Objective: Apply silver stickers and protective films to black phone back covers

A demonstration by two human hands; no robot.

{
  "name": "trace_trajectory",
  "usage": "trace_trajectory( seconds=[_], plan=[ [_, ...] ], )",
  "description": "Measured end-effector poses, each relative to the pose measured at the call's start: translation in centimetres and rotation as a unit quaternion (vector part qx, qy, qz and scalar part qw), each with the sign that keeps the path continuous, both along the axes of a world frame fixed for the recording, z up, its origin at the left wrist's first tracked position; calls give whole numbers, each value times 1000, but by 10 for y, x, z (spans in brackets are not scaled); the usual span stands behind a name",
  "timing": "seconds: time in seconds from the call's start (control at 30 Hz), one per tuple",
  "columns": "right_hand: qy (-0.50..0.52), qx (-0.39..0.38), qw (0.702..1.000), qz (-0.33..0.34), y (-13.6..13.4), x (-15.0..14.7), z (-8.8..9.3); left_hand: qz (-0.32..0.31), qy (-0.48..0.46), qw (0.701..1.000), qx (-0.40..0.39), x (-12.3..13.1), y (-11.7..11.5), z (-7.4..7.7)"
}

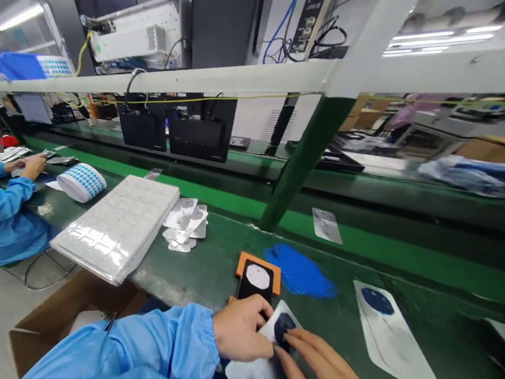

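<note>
At the front of the green bench, my left hand (243,328) is closed on a thin silvery plate (252,375) bearing a dark blue disc (284,324). From the right, my right hand (320,364) pinches at the same plate, fingertips at the edge of the disc and thumb below it. Exactly what lies under those fingertips is hidden. Just beyond my left hand sits a black block with a white round face (258,276), set in an orange holder (277,277). Another silvery plate (394,334) with a dark blue disc lies to the right.
Crumpled blue film (302,271) lies behind the holder. Left of it are a pile of small silvery plates (185,226) and stacked clear trays (117,226). A blue-dotted label roll (82,182) stands near a co-worker's hands (31,166). A green post (307,157) rises behind.
</note>
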State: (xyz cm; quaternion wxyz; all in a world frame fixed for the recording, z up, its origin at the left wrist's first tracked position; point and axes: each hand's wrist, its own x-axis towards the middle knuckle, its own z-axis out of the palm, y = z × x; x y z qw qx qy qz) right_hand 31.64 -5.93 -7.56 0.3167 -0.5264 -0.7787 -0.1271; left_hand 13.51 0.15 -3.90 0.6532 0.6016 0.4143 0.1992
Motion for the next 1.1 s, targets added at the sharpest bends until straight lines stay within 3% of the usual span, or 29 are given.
trace_trajectory(
  seconds=[0.27,0.43,0.57,0.8,0.97,1.1],
  plan=[
    [46,-104,994,5,-4,-14,22,-38,-32,999,16,-8,-1,-9],
    [54,-76,996,-4,-9,-17,19,-38,-34,999,-1,-9,-1,-9],
    [29,-63,997,-21,-15,-25,15,-32,-10,999,30,-8,-1,-7],
    [-36,-115,991,-53,-20,-39,13,-28,21,998,55,-6,-1,-8],
    [-66,-99,993,-13,-12,-37,16,-32,20,998,54,-6,-1,-6],
    [-29,-115,993,23,-2,-27,22,-31,-11,999,34,-6,0,-10]
  ],
)
